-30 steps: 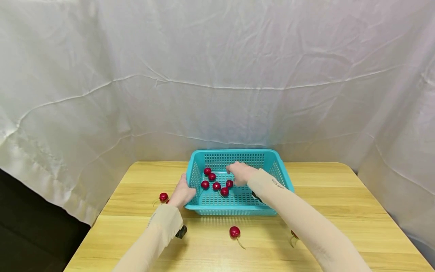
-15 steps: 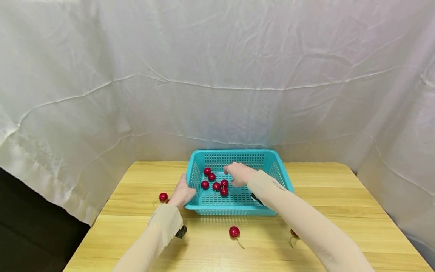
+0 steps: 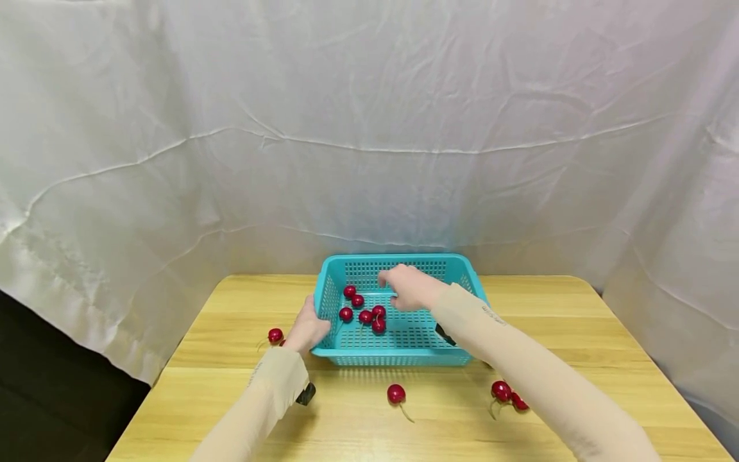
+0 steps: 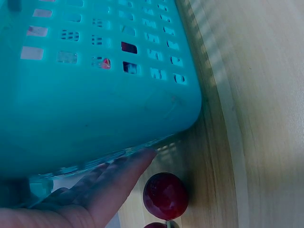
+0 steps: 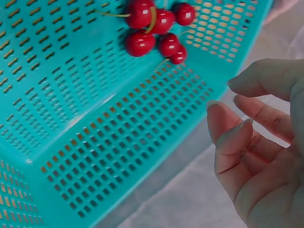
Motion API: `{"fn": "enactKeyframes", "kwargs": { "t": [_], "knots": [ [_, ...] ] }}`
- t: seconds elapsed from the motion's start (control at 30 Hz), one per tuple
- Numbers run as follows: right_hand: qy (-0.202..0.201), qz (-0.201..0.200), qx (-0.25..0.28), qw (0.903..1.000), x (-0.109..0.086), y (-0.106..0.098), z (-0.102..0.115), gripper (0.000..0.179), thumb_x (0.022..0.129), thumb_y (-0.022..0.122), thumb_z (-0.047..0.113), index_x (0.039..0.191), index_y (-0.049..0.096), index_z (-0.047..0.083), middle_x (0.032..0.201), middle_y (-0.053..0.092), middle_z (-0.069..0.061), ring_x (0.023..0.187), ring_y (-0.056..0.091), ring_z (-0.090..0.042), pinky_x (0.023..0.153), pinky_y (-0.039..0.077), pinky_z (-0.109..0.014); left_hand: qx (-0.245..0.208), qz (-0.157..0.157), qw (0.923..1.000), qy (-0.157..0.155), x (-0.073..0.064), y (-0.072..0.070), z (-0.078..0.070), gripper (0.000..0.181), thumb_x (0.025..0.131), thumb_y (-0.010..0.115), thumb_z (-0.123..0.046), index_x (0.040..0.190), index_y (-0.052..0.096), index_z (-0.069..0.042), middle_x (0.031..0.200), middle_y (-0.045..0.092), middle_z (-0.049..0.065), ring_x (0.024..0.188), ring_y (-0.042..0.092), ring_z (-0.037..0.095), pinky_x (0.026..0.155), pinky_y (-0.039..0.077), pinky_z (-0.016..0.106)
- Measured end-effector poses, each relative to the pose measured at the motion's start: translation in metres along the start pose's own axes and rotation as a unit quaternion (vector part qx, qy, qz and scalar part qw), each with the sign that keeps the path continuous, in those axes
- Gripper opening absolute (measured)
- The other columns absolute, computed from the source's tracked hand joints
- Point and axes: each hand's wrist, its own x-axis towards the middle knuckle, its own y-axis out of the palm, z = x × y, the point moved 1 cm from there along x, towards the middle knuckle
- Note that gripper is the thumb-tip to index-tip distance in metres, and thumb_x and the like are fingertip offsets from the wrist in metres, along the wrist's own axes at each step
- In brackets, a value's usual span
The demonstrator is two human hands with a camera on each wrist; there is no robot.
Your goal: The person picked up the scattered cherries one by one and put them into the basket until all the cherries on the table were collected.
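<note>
A turquoise plastic basket (image 3: 398,358) with perforated walls stands on the wooden table. Several red cherries (image 3: 365,317) lie toward its left side, seen close up with their stems in the right wrist view. My left hand (image 3: 308,326) holds the basket's left wall, thumb over the rim; in the left wrist view its fingers (image 4: 126,178) lie along the outside. Over the basket's middle, my right hand (image 3: 411,287) hovers just right of the cherries, fingers loosely bent and nothing between them.
Left of the basket, partly behind my left hand, are a cherry (image 3: 275,335) and another beside it. One cherry (image 3: 396,394) lies in front of the basket. Two more, including a cherry (image 3: 501,391), lie near my right forearm. A pale curtain (image 3: 369,192) hangs behind the table.
One cherry in the basket has shifted left against the others. My right hand has risen slightly away from it, and my forearm moved right, uncovering cherries on the table. The left hand stays.
</note>
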Motion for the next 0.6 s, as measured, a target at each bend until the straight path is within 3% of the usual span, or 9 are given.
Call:
{"fn": "enactKeyframes", "kwargs": {
  "t": [0.17,0.37,0.5,0.6],
  "knots": [
    [-0.023,-0.042,0.005,0.9988,-0.013,-0.005,0.01,0.031,0.094,0.065,0.009,0.124,0.062,0.009,0.117,0.07,-0.01,0.086,0.063,-0.018,0.084,0.057,-0.037,0.001,0.002,1.0,0.008,-0.003,-0.003,0.001,0.073,0.09,0.052,0.006,0.155,0.022,-0.008,0.154,0.042,0.023,0.139,0.043,0.044,0.113,0.037,0.067],
    [-0.047,-0.099,0.005,0.9939,-0.034,-0.01,0.03,0.03,0.092,0.068,0.012,0.121,0.063,0.006,0.112,0.072,-0.009,0.086,0.066,-0.019,0.084,0.059,-0.036,0.004,0.0,0.9999,0.01,-0.001,-0.005,0.004,0.073,0.09,0.051,0.006,0.155,0.021,-0.008,0.153,0.042,0.024,0.139,0.044,0.045,0.113,0.037,0.066],
    [-0.078,-0.136,0.003,0.9876,-0.052,-0.01,0.04,0.026,0.091,0.07,0.013,0.116,0.064,0.007,0.098,0.07,-0.005,0.076,0.06,-0.013,0.073,0.056,-0.029,0.009,-0.003,0.9999,0.007,-0.001,-0.004,0.005,0.073,0.09,0.051,0.006,0.155,0.022,-0.008,0.153,0.042,0.024,0.139,0.044,0.045,0.113,0.037,0.066],
    [-0.102,-0.152,0.007,0.9831,-0.064,-0.005,0.044,0.026,0.09,0.069,0.013,0.115,0.065,0.007,0.098,0.069,-0.004,0.068,0.055,-0.008,0.067,0.052,-0.023,0.01,-0.002,0.9999,0.007,-0.001,-0.004,0.004,0.073,0.09,0.051,0.005,0.155,0.021,-0.008,0.153,0.042,0.024,0.139,0.044,0.045,0.113,0.038,0.066]
  ]
}}
